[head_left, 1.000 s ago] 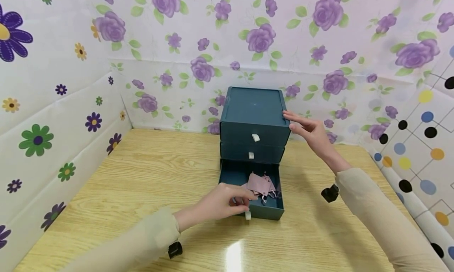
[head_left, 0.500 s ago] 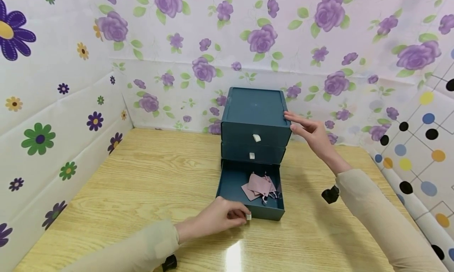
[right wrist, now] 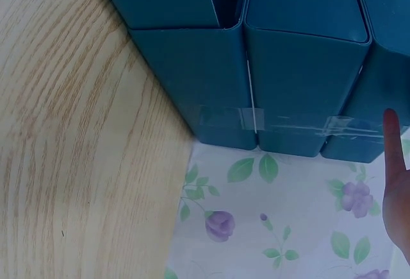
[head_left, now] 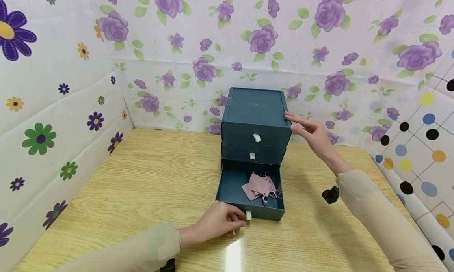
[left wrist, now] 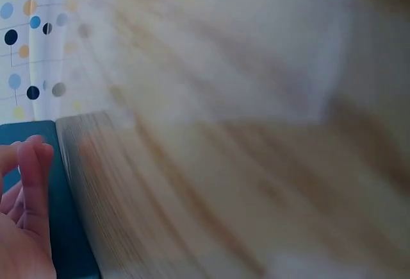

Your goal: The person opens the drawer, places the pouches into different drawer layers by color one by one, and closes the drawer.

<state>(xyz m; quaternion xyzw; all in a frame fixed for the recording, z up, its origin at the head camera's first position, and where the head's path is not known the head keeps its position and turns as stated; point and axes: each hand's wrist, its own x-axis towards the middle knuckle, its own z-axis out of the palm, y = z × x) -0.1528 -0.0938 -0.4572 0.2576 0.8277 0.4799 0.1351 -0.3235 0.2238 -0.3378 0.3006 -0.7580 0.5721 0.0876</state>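
A dark teal set of stacked drawers (head_left: 256, 106) stands on the table, its bottom drawer (head_left: 230, 189) pulled out. Several pink drawstring pouches (head_left: 260, 185) lie inside on the right. My left hand (head_left: 214, 222) has bent fingers beside the drawer's white pull tab (head_left: 248, 215); the tab shows just right of the fingertips. A tiny pale bit shows below this hand, too small to identify, and the palm's inside is hidden. My right hand (head_left: 313, 136) rests straight fingers on the top unit's right edge. In the right wrist view, one finger (right wrist: 392, 131) lies by the unit's side.
The wood-grain table (head_left: 159, 177) spreads around the drawers. Two upper drawers, with white tabs (head_left: 257, 138), are pushed in. Clear tape (right wrist: 282, 120) joins the units at the side. Flowered sheeting (head_left: 170, 94) stands behind, dotted sheeting (head_left: 418, 153) at the right.
My left hand has moved from above the drawer's front edge down and slightly left, to beside the pull tab, uncovering the pouches. The right hand and the drawer stay put.
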